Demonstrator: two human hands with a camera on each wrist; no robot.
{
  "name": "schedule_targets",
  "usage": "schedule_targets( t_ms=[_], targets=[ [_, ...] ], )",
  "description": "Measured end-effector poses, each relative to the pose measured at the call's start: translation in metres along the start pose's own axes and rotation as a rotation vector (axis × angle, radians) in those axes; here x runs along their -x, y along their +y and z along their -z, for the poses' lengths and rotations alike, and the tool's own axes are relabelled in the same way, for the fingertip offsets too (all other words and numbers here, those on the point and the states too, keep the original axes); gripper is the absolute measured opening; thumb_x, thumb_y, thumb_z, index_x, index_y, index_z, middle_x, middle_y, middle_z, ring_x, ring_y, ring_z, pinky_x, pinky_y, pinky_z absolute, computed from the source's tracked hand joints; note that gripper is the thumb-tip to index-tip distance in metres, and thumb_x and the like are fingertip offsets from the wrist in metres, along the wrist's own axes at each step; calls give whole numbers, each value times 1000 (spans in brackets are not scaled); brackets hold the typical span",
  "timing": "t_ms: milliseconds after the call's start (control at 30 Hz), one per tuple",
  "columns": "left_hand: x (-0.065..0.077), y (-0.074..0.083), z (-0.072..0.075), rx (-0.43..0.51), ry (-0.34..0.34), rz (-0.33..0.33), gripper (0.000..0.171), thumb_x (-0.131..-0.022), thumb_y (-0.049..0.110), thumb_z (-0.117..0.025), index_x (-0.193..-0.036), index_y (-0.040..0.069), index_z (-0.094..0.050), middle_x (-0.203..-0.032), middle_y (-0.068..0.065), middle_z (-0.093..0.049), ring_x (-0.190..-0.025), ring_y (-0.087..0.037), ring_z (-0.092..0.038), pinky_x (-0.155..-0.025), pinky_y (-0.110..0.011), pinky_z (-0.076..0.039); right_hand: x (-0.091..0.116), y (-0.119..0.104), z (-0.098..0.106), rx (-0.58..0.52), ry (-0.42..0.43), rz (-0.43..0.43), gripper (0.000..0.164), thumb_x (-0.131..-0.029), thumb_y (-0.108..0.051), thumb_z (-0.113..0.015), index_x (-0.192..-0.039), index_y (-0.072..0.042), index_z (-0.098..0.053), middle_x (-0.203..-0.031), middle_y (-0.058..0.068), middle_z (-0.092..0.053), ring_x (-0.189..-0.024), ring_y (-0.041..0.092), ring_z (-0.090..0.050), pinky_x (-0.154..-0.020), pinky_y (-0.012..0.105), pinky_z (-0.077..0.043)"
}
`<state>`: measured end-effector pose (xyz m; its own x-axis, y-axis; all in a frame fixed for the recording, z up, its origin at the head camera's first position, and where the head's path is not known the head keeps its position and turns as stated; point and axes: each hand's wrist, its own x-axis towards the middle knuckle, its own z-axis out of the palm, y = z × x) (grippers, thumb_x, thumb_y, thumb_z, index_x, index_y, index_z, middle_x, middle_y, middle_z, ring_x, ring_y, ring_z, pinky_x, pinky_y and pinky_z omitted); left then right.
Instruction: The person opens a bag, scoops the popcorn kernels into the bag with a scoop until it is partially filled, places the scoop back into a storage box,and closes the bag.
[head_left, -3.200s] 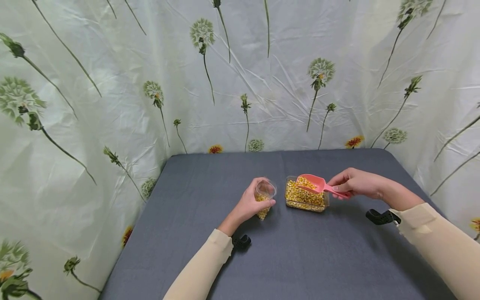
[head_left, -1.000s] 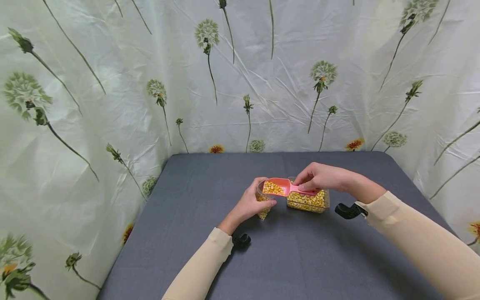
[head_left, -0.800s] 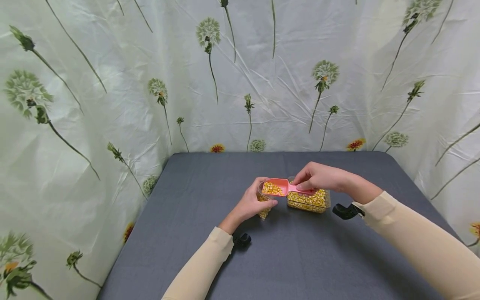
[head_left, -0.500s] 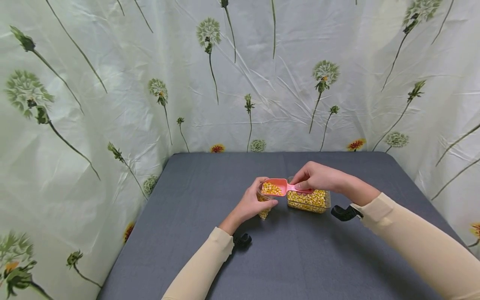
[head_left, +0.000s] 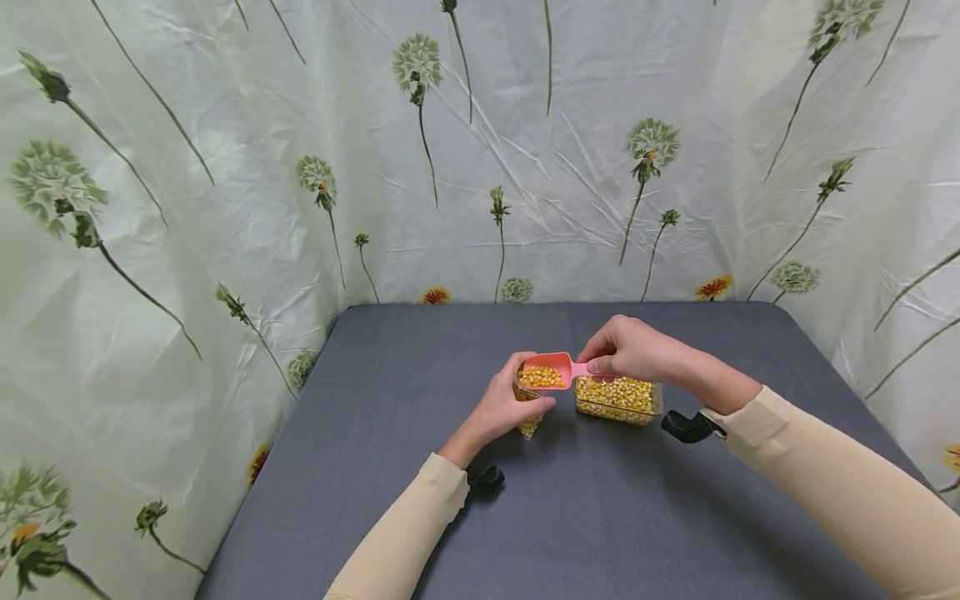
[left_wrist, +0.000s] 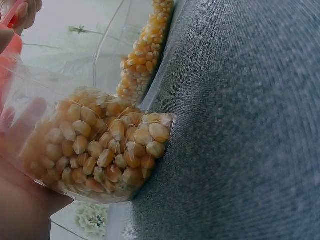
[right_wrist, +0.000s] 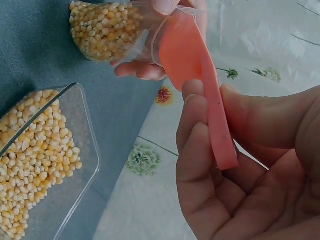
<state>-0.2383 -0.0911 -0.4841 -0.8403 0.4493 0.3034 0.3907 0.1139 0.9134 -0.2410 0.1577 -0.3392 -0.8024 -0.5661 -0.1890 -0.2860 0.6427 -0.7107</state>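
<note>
A clear plastic bag [left_wrist: 100, 150], its lower part filled with corn kernels, stands with its bottom on the table. My left hand [head_left: 512, 406] grips it around the upper part, thumb on the near side, holding its mouth wide. My right hand [head_left: 637, 350] pinches the handle of a pink scoop [head_left: 567, 367] between thumb and fingers. Kernels [head_left: 542, 377] lie in the scoop, whose front end sits over the bag's mouth. In the right wrist view the scoop [right_wrist: 182, 50] reaches into the bag's opening. How far the kernels have slid is hidden there.
To the right of the bag, below my right hand, a clear rectangular container [head_left: 657, 402] holds many more corn kernels. A dark grey cloth covers the table [head_left: 600, 517]. Behind it hangs a white curtain [head_left: 480, 167] with printed dandelions.
The scoop has moved left from above the container to the bag's mouth. Just now its handle has risen slightly and the scoop tilts toward the bag. My left hand stays nearly still.
</note>
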Motion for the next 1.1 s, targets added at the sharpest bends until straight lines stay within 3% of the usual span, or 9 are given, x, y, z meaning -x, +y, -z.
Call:
schedule_targets(
  t_ms=[167,600,1100],
  targets=[
    [0,0,0,-13,9,2,65,-85,26,-83,-138,22,-46,-117,0,-62,-93,-15,-64,-79,-33,-55,1,-2,0,30,16,-7,19,-96,0,-65,-108,-6,-78,-98,4,-74,-81,18,-70,-76,40,-58],
    [0,-4,1,-73,40,4,66,-84,33,-83,-138,26,-47,-115,3,-62,-96,-15,-61,-81,-39,-53,3,-9,-5,245,100,71,14,-94,-3,-69,-99,-12,-79,-77,-4,-68,-67,17,-57,-60,34,-49],
    [0,-5,2,-91,52,0,64,-84,35,-83,-137,27,-47,-117,5,-61,-101,-15,-59,-84,-42,-52,8,-18,-11,428,200,156,16,-92,-1,-70,-99,-12,-80,-86,-3,-72,-66,12,-55,-59,31,-47]
  ],
)
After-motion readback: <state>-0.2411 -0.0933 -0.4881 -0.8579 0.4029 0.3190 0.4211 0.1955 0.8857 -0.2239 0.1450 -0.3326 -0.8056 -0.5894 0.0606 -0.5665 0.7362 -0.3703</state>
